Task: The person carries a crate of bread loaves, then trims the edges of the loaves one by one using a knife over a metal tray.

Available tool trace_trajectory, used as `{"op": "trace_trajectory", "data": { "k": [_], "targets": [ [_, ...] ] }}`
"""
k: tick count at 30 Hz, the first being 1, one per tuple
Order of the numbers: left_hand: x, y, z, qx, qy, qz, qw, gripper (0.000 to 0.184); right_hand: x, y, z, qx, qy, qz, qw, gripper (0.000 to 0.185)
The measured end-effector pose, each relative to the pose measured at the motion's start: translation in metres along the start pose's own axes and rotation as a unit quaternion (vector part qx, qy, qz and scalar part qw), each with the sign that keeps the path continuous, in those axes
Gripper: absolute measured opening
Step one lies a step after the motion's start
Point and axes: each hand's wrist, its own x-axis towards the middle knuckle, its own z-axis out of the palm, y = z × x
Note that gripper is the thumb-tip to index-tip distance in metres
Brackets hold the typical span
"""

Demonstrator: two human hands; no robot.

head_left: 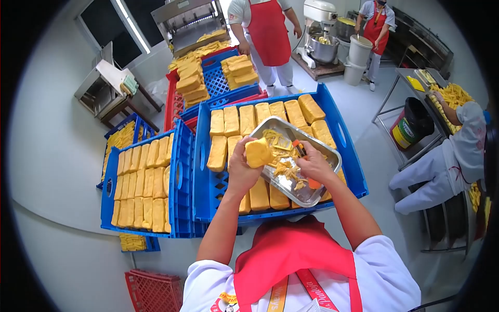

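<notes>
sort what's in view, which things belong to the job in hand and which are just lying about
In the job:
yellow block, in the left hand
orange tool, in the right hand
metal tray, holding shreds
blue crate, below the tray

Seemingly just lying about:
red crate, lower left
black bucket, right

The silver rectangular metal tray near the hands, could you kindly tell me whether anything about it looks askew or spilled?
The silver rectangular metal tray sits askew, turned diagonally over the neater rows of yellow brick-shaped blocks in the blue plastic crate. Thin yellow trimmings lie loose inside; no clear spill shows.
</notes>
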Motion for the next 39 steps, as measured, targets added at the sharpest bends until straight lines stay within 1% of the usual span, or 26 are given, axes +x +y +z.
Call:
{"op": "trace_trajectory", "data": {
  "k": [1,3,4,5,6,7,8,9,10,11,12,13,15,17,21,23,24,27,30,32,33,34,35,36,37,39],
  "targets": [
    [0.001,-0.007,-0.001,-0.031,-0.020,-0.058,0.998,0.057,-0.004,-0.009,-0.007,-0.001,0.005,-0.002,1.000,0.045],
    [0.003,-0.018,-0.001,-0.001,-0.037,-0.048,0.998,0.061,-0.014,-0.017,-0.017,0.195,-0.040,0.001,0.980,0.030],
    [0.004,-0.022,0.000,0.025,-0.040,-0.051,0.998,0.059,-0.018,-0.023,-0.019,0.167,-0.048,-0.017,0.985,0.021],
    [0.005,-0.026,0.002,0.051,-0.043,-0.055,0.996,0.058,-0.018,-0.022,-0.018,0.169,-0.043,-0.013,0.985,0.021],
    [0.006,-0.025,0.004,0.049,-0.049,-0.057,0.996,0.058,-0.018,-0.023,-0.017,0.157,-0.060,-0.037,0.985,0.020],
    [0.008,-0.024,0.007,0.107,-0.067,-0.028,0.992,0.063,-0.019,-0.026,-0.015,0.144,-0.077,-0.061,0.985,0.019],
    [0.009,-0.024,0.009,0.164,-0.084,0.002,0.983,0.068,-0.022,-0.030,-0.015,0.097,-0.058,-0.058,0.992,0.023],
    [0.009,-0.026,0.011,0.162,-0.089,0.001,0.983,0.068,-0.023,-0.032,-0.012,0.098,-0.054,-0.055,0.992,0.023],
    [0.010,-0.027,0.012,0.145,-0.103,-0.023,0.984,0.069,-0.023,-0.034,-0.010,-0.048,0.011,-0.139,0.989,0.027],
    [0.010,-0.029,0.013,0.137,-0.112,-0.035,0.984,0.069,-0.023,-0.036,-0.009,-0.194,0.076,-0.218,0.953,0.032],
    [0.011,-0.027,0.015,0.128,-0.120,-0.047,0.983,0.070,-0.025,-0.042,-0.008,-0.217,0.089,-0.217,0.947,0.036],
    [0.012,-0.025,0.016,0.142,-0.119,-0.040,0.982,0.070,-0.026,-0.043,-0.006,-0.217,0.091,-0.215,0.948,0.036],
    [0.012,-0.020,0.018,0.155,-0.116,-0.035,0.980,0.070,-0.027,-0.044,-0.004,-0.275,0.131,-0.219,0.927,0.035],
    [0.015,-0.015,0.020,0.204,-0.097,0.023,0.974,0.069,-0.028,-0.042,-0.003,-0.273,0.123,-0.212,0.930,0.035],
    [0.018,-0.012,0.023,0.196,-0.087,0.026,0.976,0.067,-0.025,-0.034,-0.003,-0.251,0.090,-0.189,0.945,0.040],
    [0.018,-0.016,0.025,0.157,-0.085,0.023,0.984,0.059,-0.024,-0.034,-0.004,-0.245,0.071,-0.182,0.950,0.043],
    [0.019,-0.012,0.026,0.157,-0.084,0.022,0.984,0.059,-0.024,-0.034,-0.005,-0.240,0.053,-0.174,0.954,0.046],
    [0.022,-0.006,0.028,0.200,-0.076,0.015,0.977,0.057,-0.028,-0.034,0.001,-0.215,0.029,-0.181,0.959,0.047],
    [0.028,-0.011,0.027,0.153,-0.061,0.020,0.986,0.056,-0.030,-0.035,-0.003,-0.236,0.001,-0.185,0.954,0.045],
    [0.036,-0.011,0.019,0.060,-0.073,-0.081,0.992,0.056,-0.033,-0.034,-0.011,-0.250,0.024,-0.179,0.951,0.044],
    [0.041,-0.010,0.013,0.061,-0.072,-0.081,0.992,0.056,-0.034,-0.035,-0.017,-0.264,0.047,-0.174,0.948,0.043],
    [0.046,-0.010,0.006,-0.023,-0.036,-0.168,0.985,0.057,-0.036,-0.040,-0.022,-0.259,0.058,-0.148,0.953,0.043],
    [0.047,-0.010,0.002,-0.107,0.002,-0.251,0.962,0.059,-0.034,-0.033,-0.025,-0.259,0.055,-0.148,0.953,0.043],
    [0.046,-0.006,0.003,-0.138,0.034,-0.293,0.945,0.052,-0.031,-0.027,-0.028,-0.256,0.089,-0.147,0.951,0.039],
    [0.045,-0.007,0.001,-0.139,0.037,-0.293,0.945,0.052,-0.029,-0.023,-0.030,-0.254,0.122,-0.145,0.948,0.036],
    [0.043,-0.013,-0.005,-0.295,-0.011,-0.384,0.875,0.048,-0.028,-0.020,-0.032,-0.243,0.123,-0.147,0.951,0.031]
  ]
}}
